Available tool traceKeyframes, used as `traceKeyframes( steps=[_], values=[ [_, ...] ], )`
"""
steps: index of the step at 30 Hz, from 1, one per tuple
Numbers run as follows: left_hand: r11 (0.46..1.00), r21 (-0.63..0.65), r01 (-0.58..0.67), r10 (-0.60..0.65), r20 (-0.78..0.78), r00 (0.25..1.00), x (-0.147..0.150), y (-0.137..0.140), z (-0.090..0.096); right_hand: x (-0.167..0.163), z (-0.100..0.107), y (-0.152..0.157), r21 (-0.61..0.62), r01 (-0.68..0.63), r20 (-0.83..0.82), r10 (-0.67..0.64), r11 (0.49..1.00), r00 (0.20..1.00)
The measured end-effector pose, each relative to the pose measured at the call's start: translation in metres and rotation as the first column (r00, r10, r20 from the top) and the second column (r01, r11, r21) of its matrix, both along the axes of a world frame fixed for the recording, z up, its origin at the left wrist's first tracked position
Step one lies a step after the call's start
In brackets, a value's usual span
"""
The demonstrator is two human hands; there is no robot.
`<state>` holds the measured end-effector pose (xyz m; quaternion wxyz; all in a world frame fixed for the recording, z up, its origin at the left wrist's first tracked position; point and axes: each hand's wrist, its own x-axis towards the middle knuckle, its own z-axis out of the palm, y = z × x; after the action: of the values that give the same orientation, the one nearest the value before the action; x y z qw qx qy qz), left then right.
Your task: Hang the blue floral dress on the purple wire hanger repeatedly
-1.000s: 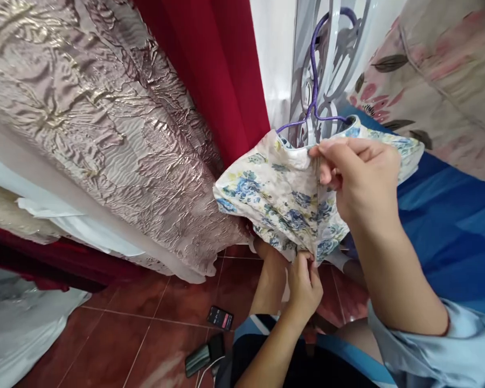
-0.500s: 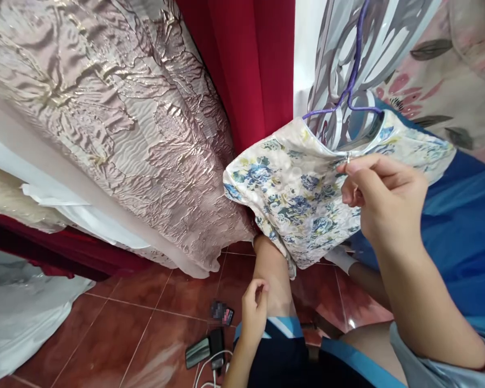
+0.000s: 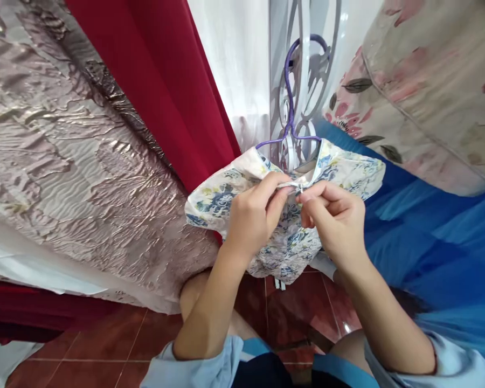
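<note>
A cream blouse with blue and yellow flowers [image 3: 216,202] hangs from a purple hanger [image 3: 290,110] in front of me. My left hand [image 3: 251,218] pinches the blouse's pale-edged neckline near its middle, thumb and forefinger closed on the cloth. Close beside it, my right hand [image 3: 339,218] has thumb and forefinger closed on a small metal zipper pull [image 3: 301,187] at the neckline. The fingertips of the two hands almost meet. Behind my hands, the front of the blouse is partly hidden.
The hanger hooks onto white metal scrollwork [image 3: 305,70]. A pink textured fabric [image 3: 137,188] and a red curtain [image 3: 161,81] hang at left. Blue cloth [image 3: 436,231] and a flowered fabric [image 3: 440,91] are at right. Below lies red tiled floor [image 3: 109,339].
My left hand has risen from beside my leg to grip the neckline. My right hand stays at the zipper pull. The view has shifted, and the blouse now sits nearer the middle.
</note>
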<state>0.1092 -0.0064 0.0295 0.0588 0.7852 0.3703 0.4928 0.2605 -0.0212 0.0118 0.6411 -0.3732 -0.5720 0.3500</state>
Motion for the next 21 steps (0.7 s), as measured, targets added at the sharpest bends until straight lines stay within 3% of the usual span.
traceKeyframes(
  steps=[5, 9, 12, 15, 18, 21],
  values=[
    [0.991, 0.106, -0.079, 0.076, 0.036, 0.996, 0.003, 0.004, 0.001, -0.009, 0.005, 0.011, -0.008, -0.045, 0.016, 0.045, 0.999, 0.999],
    [0.991, 0.104, -0.088, 0.069, 0.179, 0.981, 0.011, -0.001, 0.007, -0.018, 0.002, 0.014, 0.007, -0.057, -0.022, 0.057, 0.998, 0.998],
    [0.991, 0.113, -0.070, 0.025, 0.355, 0.935, 0.016, -0.002, 0.017, -0.014, -0.015, 0.014, -0.072, -0.101, -0.003, 0.101, 0.992, 0.995],
    [0.986, 0.139, -0.090, -0.004, 0.561, 0.828, 0.007, -0.001, 0.031, -0.002, -0.043, 0.010, -0.183, -0.097, 0.100, 0.116, 0.978, 0.988],
    [0.987, 0.101, -0.124, 0.018, 0.701, 0.712, -0.027, 0.006, 0.042, 0.011, -0.070, -0.003, -0.273, -0.068, 0.180, 0.121, 0.959, 0.976],
    [0.999, -0.046, 0.008, 0.036, 0.862, 0.506, -0.080, 0.016, 0.038, 0.020, -0.087, -0.022, -0.357, -0.101, 0.161, 0.168, 0.929, 0.973]
  ],
)
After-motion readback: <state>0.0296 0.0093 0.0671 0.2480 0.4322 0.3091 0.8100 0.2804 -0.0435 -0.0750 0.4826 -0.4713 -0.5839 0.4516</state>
